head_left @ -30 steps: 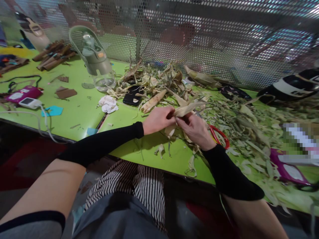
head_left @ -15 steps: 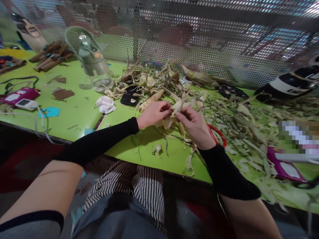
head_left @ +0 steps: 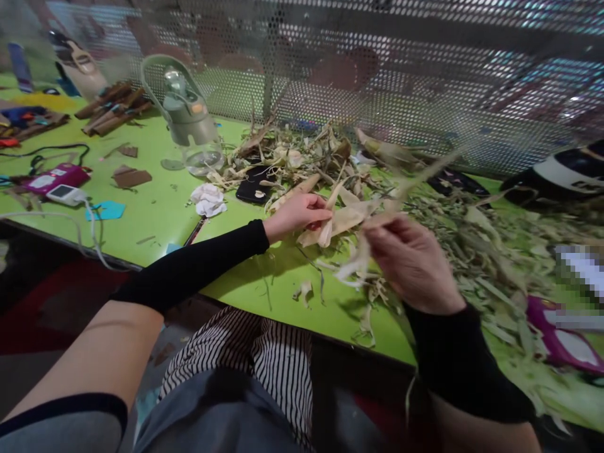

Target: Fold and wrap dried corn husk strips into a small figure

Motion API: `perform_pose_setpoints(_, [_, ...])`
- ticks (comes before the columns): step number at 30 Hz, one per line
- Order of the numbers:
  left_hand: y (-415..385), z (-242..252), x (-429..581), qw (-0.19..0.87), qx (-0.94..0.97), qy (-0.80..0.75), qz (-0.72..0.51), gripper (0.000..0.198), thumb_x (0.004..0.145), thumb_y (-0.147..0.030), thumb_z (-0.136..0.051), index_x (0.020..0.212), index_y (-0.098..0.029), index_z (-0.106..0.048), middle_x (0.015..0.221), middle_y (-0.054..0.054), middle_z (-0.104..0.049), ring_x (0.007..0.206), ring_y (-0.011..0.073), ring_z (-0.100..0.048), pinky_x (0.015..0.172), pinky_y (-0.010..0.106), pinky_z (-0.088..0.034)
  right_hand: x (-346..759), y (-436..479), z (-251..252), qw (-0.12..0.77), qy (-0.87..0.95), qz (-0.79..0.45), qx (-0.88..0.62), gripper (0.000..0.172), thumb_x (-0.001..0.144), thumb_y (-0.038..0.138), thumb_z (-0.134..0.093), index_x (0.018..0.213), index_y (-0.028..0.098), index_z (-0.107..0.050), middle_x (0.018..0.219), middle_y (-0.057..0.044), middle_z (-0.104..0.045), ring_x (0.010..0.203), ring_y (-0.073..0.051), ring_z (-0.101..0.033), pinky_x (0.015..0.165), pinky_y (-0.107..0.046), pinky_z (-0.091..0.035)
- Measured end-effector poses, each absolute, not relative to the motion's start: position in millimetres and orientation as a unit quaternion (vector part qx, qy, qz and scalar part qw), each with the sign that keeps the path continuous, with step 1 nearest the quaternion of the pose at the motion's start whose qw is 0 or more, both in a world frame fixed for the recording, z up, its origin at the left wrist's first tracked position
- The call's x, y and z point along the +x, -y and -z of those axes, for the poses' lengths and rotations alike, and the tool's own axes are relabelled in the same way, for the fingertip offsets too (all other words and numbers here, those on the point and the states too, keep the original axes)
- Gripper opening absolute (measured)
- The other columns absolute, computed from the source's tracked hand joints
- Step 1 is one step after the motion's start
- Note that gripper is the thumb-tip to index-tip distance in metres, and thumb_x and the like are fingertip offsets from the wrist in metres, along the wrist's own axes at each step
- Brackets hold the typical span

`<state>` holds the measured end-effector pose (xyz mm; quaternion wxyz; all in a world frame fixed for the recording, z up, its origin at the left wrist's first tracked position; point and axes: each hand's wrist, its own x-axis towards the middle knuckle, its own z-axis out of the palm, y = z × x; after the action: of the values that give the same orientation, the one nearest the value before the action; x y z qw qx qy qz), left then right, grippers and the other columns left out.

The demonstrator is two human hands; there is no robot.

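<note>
My left hand [head_left: 300, 216] pinches a pale, dried corn husk piece [head_left: 326, 231] between thumb and fingers, low over the green table. To its right, my right hand [head_left: 409, 261] is closed on a pale husk strip [head_left: 357, 264], which is smeared by motion; part of it hangs below the fingers. Behind both hands lies a heap of husk scraps [head_left: 302, 151]. A dark phone [head_left: 255, 185] rests at the heap's near left edge. One small curled husk scrap [head_left: 304, 292] lies in front of my hands.
A green-lidded water bottle [head_left: 191, 123] and a crumpled tissue [head_left: 208, 200] stand left of the heap. Shredded husks [head_left: 476, 270] cover the table's right side. A perforated metal screen [head_left: 321, 69] rises behind. Purple devices [head_left: 59, 179] with cables lie at the far left and right.
My right hand has pulled away to the right from my left hand, carrying a husk strip. The red ring beside the right wrist is now hidden. My left hand stays at the husk.
</note>
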<state>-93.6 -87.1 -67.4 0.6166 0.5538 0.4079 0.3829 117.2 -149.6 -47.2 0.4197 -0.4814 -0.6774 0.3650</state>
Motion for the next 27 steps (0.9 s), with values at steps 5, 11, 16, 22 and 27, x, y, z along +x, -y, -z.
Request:
perform_pose_setpoints(5, [93,70,-88,0.639,0.549,-0.395,-0.366,0.022,0.092,-0.009,-0.070,0.078,-0.016,-0.055,0.060,-0.005,-0.057,0.054,0.0057,-0.053,0.062,0.023,-0.044,91,133,66,0.432,0.633,-0.407,-0.497,0.023,0.081,0.044,-0.081,0.081,0.023,-0.071,0.074,0.000,-0.066,0.066,-0.014,-0.058,0.061,-0.029,-0.051])
perform_pose_setpoints(11, [87,55,-102,0.657,0.515,-0.400,-0.377,0.019,0.090,-0.014,-0.076,0.079,-0.015,-0.061,0.073,-0.002,-0.064,0.062,0.0055,-0.056,0.074,0.028,-0.053,102,121,70,0.478,0.633,-0.305,-0.527,0.018,0.083,0.040,-0.075,0.081,0.024,-0.067,0.071,0.001,-0.063,0.065,-0.015,-0.057,0.062,-0.030,-0.050])
perform_pose_setpoints(16, [96,40,-107,0.766,0.479,-0.343,-0.258,0.017,0.086,-0.011,-0.078,0.076,-0.014,-0.064,0.083,0.003,-0.071,0.073,0.0097,-0.066,0.078,0.031,-0.056,104,115,78,0.454,0.658,-0.224,-0.558,0.014,0.082,0.035,-0.075,0.081,0.022,-0.070,0.077,-0.002,-0.070,0.067,-0.017,-0.061,0.066,-0.033,-0.051])
perform_pose_setpoints(22, [105,62,-86,0.658,0.579,-0.345,-0.335,0.022,0.081,-0.016,-0.082,0.072,-0.015,-0.062,0.072,-0.005,-0.061,0.066,0.0054,-0.054,0.073,0.025,-0.048,102,118,80,0.428,0.673,-0.281,-0.534,0.015,0.082,0.037,-0.073,0.086,0.022,-0.072,0.086,-0.005,-0.077,0.077,-0.022,-0.069,0.076,-0.040,-0.055])
perform_pose_setpoints(27, [100,64,-89,0.579,0.633,-0.380,-0.346,0.021,0.080,-0.021,-0.084,0.076,-0.013,-0.064,0.076,-0.002,-0.063,0.071,0.0092,-0.056,0.074,0.028,-0.046,106,119,79,0.412,0.672,-0.292,-0.542,0.018,0.081,0.037,-0.073,0.088,0.021,-0.074,0.086,-0.005,-0.077,0.076,-0.022,-0.067,0.076,-0.039,-0.053])
